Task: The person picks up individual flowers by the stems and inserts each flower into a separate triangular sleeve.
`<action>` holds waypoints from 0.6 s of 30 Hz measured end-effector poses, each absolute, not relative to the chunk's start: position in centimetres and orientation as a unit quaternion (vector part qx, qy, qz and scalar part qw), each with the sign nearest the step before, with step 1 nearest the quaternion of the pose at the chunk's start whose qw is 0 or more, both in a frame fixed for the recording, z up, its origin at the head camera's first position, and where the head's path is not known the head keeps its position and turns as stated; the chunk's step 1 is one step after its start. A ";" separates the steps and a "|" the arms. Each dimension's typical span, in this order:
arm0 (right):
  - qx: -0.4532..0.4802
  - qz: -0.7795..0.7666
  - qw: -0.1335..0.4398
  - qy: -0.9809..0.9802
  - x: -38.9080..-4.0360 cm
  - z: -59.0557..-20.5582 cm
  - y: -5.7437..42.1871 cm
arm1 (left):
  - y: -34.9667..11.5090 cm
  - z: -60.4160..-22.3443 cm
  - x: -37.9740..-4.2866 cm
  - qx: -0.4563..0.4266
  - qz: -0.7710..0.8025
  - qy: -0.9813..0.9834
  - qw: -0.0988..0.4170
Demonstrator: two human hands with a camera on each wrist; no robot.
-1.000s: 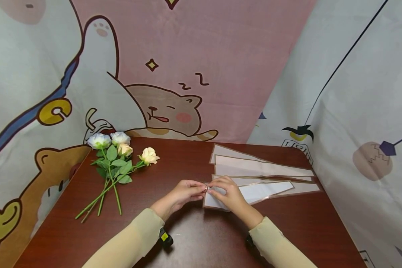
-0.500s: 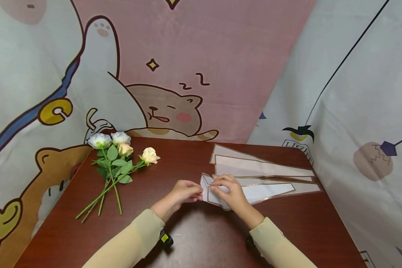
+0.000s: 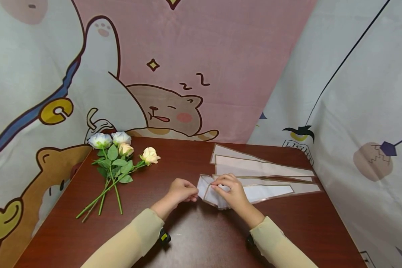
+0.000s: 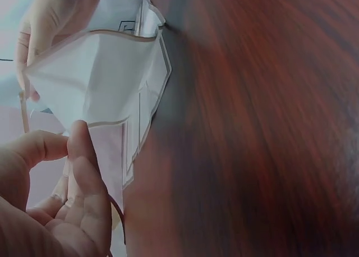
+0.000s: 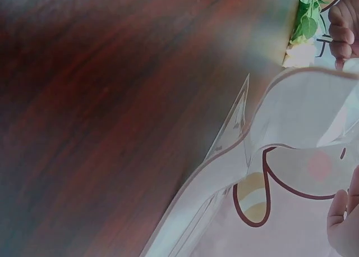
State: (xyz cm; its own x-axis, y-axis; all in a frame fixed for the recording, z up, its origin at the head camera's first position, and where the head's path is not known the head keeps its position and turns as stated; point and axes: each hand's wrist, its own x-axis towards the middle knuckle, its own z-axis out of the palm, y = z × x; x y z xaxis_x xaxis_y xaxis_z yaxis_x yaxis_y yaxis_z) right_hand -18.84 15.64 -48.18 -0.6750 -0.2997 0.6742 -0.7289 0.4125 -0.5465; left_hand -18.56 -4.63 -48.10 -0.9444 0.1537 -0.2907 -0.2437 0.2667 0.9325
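A translucent white sheet of flower wrapping paper (image 3: 203, 187) with a thin brown-gold border is lifted at its left end. My left hand (image 3: 183, 191) pinches a corner of it between thumb and forefinger, as the left wrist view shows near the lower left. My right hand (image 3: 233, 193) pinches the sheet's border farther right. In the left wrist view the paper (image 4: 112, 72) bows between both hands, with the right hand (image 4: 56, 18) at the top left. The right wrist view shows the raised sheet (image 5: 305, 108) curving, with the right hand (image 5: 346, 223) partly cut off.
More bordered paper sheets (image 3: 254, 166) lie fanned out behind and to the right on the brown table (image 3: 187, 238). At the left lie several roses (image 3: 119, 163) with green stems, pale blue and cream. A printed cloth (image 3: 227, 74) hangs behind the table.
My left hand has shifted slightly left, drawing the sheet's corner outward, so the left end now spreads and rises. My right hand stays almost in place.
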 end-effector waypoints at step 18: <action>0.338 0.418 0.269 -0.799 -19.4 -48.7 15.8 | -5.3 -47.8 -18.8 -0.028 0.640 0.743 0.193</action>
